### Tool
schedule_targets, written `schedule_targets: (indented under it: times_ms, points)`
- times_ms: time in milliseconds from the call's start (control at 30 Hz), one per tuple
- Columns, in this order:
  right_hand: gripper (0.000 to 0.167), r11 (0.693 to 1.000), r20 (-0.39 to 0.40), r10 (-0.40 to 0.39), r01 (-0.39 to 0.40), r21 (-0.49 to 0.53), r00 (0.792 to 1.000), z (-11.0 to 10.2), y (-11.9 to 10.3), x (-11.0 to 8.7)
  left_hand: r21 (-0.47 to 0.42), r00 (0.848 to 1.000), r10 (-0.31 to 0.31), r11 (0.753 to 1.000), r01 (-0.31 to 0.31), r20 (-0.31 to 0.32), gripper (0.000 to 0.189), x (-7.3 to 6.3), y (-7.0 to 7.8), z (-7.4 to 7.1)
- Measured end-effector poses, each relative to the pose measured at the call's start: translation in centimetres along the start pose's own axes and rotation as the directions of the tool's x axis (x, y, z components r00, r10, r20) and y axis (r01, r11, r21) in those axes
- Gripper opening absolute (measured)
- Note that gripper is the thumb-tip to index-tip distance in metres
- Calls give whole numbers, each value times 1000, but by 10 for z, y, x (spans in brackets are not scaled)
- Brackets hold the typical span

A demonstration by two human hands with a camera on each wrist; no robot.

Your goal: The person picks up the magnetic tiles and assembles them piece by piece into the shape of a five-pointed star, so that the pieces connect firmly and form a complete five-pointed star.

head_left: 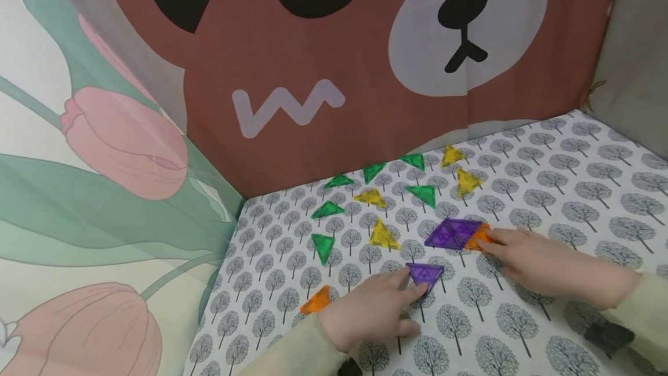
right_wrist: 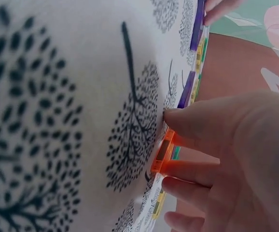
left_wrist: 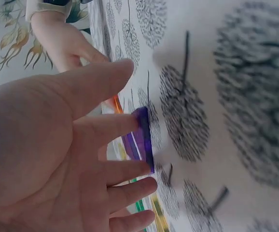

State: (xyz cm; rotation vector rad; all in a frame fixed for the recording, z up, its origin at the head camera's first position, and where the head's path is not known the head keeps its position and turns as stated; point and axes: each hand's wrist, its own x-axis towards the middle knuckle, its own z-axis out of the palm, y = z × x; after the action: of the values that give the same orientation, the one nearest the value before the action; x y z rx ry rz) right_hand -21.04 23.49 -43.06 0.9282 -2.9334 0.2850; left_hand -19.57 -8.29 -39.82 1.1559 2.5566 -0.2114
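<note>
My left hand (head_left: pixel 367 309) lies low over the cloth with fingertips touching a single purple translucent triangular tile (head_left: pixel 425 274). The left wrist view shows its fingers extended, two of them on the tile's edge (left_wrist: pixel 146 140), the thumb apart. To the right, my right hand (head_left: pixel 537 260) rests fingertips on an orange triangular tile (head_left: pixel 476 239). That tile lies against joined purple tiles (head_left: pixel 453 233). In the right wrist view, fairly straight fingers touch the orange tile (right_wrist: pixel 163 151), and the thumb tip is near the cloth. The fingers partly cover the orange tile.
Several green tiles (head_left: pixel 421 194) and yellow tiles (head_left: pixel 384 234) lie scattered farther back. Another orange tile (head_left: pixel 316 300) is left of the left hand. A tree-print cloth (head_left: pixel 475 295) covers the surface; a bear-print curtain (head_left: pixel 355 132) stands behind it.
</note>
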Motion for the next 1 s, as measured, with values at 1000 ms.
schedule_targets:
  times_ms: [1000]
  points:
    - [57,996,78,55,-60,68,995,0,6,1,21,998,-59,998,59,1,74,42,15,-10]
